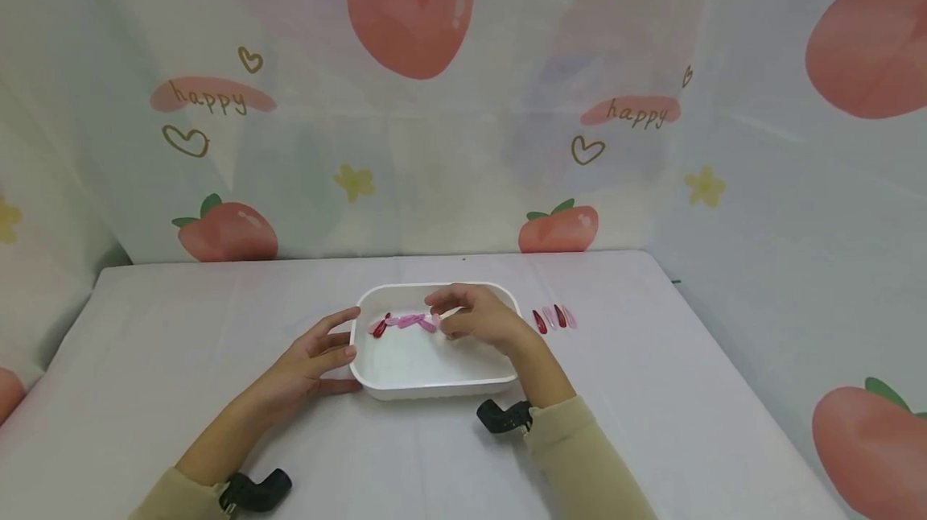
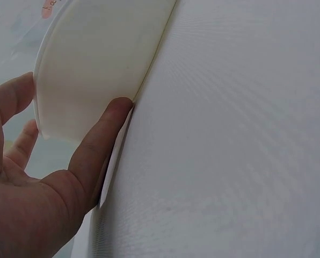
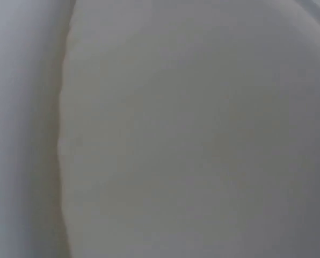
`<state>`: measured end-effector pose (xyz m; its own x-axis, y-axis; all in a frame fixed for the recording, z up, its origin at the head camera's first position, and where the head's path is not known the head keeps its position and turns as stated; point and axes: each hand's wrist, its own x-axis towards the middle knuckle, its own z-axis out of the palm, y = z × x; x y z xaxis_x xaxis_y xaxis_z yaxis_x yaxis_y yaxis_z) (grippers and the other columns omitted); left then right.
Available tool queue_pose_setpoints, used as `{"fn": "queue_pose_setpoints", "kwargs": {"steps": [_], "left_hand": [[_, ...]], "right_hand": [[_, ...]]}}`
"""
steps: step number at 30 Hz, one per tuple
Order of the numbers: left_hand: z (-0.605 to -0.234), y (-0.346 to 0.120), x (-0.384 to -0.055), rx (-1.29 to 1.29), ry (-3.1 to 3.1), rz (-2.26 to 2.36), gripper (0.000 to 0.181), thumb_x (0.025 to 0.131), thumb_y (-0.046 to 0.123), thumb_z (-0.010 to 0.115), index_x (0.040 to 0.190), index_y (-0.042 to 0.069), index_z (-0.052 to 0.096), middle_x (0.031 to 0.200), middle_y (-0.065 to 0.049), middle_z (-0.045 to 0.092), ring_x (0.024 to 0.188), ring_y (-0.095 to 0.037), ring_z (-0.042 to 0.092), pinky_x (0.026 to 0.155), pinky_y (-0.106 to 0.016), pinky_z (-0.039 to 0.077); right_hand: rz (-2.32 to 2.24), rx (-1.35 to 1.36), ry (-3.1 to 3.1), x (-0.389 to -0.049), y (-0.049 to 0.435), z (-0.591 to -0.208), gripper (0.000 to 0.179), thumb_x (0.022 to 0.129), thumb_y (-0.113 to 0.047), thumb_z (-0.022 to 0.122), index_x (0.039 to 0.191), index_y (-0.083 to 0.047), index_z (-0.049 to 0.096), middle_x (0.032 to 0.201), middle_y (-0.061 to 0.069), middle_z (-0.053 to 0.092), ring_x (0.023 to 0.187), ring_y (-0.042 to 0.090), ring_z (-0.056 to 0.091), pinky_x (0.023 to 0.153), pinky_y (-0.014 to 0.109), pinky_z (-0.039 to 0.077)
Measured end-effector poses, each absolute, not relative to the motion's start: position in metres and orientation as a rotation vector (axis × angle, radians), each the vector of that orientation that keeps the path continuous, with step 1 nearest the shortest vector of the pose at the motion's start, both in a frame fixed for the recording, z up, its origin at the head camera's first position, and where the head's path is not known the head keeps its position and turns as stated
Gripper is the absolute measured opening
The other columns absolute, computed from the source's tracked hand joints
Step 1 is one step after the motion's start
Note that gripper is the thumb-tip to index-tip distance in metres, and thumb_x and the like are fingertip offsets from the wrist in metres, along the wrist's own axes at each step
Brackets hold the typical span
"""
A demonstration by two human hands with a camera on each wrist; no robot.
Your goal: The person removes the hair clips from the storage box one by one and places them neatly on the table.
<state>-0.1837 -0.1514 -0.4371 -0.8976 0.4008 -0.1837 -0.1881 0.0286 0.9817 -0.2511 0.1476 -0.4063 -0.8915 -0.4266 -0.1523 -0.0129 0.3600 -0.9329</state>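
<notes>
Inside a white plastic tray (image 1: 434, 385), several pink hair clips (image 1: 409, 320) lie in a loose row, with a dark red hair clip (image 1: 381, 327) at the left end. My right hand (image 1: 481, 319) reaches over the tray's right side, its bent fingertips beside the right end of that row. Thumb and forefinger look apart, with a pale pink bit showing between them. At the tray's left end, my left hand (image 1: 307, 363) rests its spread, fairly straight fingers against the wall and rim. The left wrist view has those fingers touching the tray wall (image 2: 95, 70).
Right of the tray, red and pink hair clips (image 1: 560, 316) lie side by side on the white tablecloth (image 1: 623, 391). A peach-print cloth (image 1: 449, 142) hangs behind the table. The right wrist view has only the tray's blurred white outside (image 3: 192, 134).
</notes>
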Motion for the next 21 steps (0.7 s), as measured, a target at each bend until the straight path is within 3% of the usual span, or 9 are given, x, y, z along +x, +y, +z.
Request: {"fn": "queue_pose_setpoints", "kwargs": {"steps": [3,11,21], "left_hand": [[-0.4377,-0.1515,-0.1841,0.212,1.896,1.926,0.064,0.101,0.017,0.058,0.157,0.022,0.027,0.157,-0.023,0.027,0.134,-0.043,0.046,0.092,-0.052,0.056],[-0.4406,-0.1516,-0.1846,0.213,1.893,1.934,0.063,0.101,0.016,0.058,0.156,0.023,0.028,0.157,-0.023,0.027,0.133,-0.043,0.047,0.092,-0.052,0.056],[-0.4388,-0.1519,-0.184,0.223,1.894,1.925,0.064,0.102,0.017,0.058,0.157,0.022,0.027,0.157,-0.024,0.027,0.132,-0.042,0.048,0.092,-0.052,0.056]], "right_hand": [[-1.644,-0.318,2.209,-0.2506,0.1486,-0.4027,0.039,0.089,-0.003,0.069,0.128,-0.007,0.065,0.117,0.01,0.068,0.096,0.022,0.065,0.08,0.032,0.061],[-1.778,-0.295,2.146,-0.2515,0.1525,-0.3993,0.041,0.089,-0.001,0.067,0.13,0.0,0.061,0.095,0.01,0.061,0.089,0.03,0.068,0.08,0.036,0.061],[-1.896,-0.259,2.082,-0.2547,0.1554,-0.4003,0.035,0.089,0.0,0.07,0.12,0.009,0.057,0.096,0.016,0.064,0.087,0.023,0.073,0.082,0.037,0.061]]}}
